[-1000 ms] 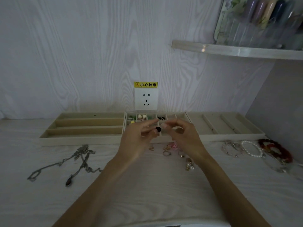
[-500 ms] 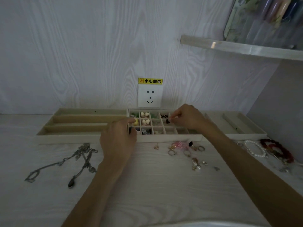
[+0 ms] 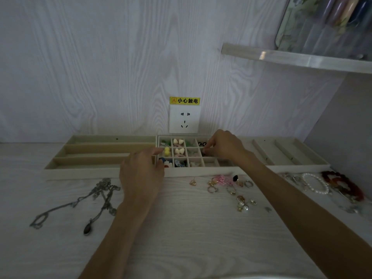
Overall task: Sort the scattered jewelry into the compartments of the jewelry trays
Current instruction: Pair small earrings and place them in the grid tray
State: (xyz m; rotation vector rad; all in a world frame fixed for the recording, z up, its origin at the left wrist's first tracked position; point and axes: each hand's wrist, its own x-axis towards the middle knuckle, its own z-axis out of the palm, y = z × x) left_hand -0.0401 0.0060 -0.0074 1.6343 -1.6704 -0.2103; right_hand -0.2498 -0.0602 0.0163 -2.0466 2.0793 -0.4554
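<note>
**Three trays, both hands at the middle one**

Three cream trays [image 3: 100,172] in a row at the wall, beneath a socket [image 3: 184,119]; chains [image 3: 100,196] lying loose at left, bracelets [image 3: 334,184] at right, rings [image 3: 227,184] just before the gridded tray [image 3: 201,171]; right hand [image 3: 223,146] over its second row, fingertips pinching a small dark piece [image 3: 203,152]; left hand [image 3: 141,172] curled at the grid's left edge, grip hidden; little changed from half a second ago.

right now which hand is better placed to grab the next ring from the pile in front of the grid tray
Probably the right hand: the rings lie just below its forearm, right of centre. The left hand rests at the grid tray's left end, farther away.
</note>
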